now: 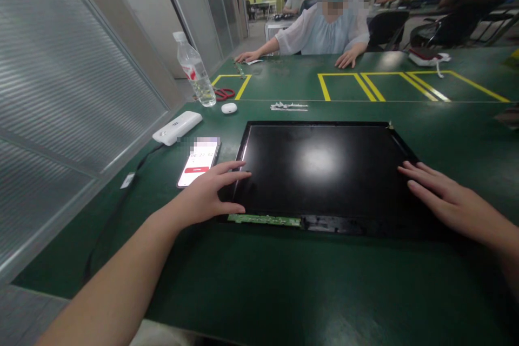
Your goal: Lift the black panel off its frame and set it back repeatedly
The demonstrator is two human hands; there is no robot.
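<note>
A black flat display panel (324, 173) lies face up on the green table in front of me. Along its near edge, toward the left, runs a narrow green circuit board (263, 220). My left hand (211, 192) rests over the panel's left edge, thumb and fingers spread, with nothing held. At the right edge lies my right hand (441, 192), its fingers stretched out over the frame and its palm beyond it. A bright light reflection shows on the panel's dark surface.
Left of the panel are a lit phone (199, 162), a white power bank (178, 127) with a black strap, a white earphone case (229, 108), a water bottle (195, 71) and red-handled scissors (225, 94). White strips (288, 106) lie behind the panel. A person (330, 27) sits opposite, hands on the table.
</note>
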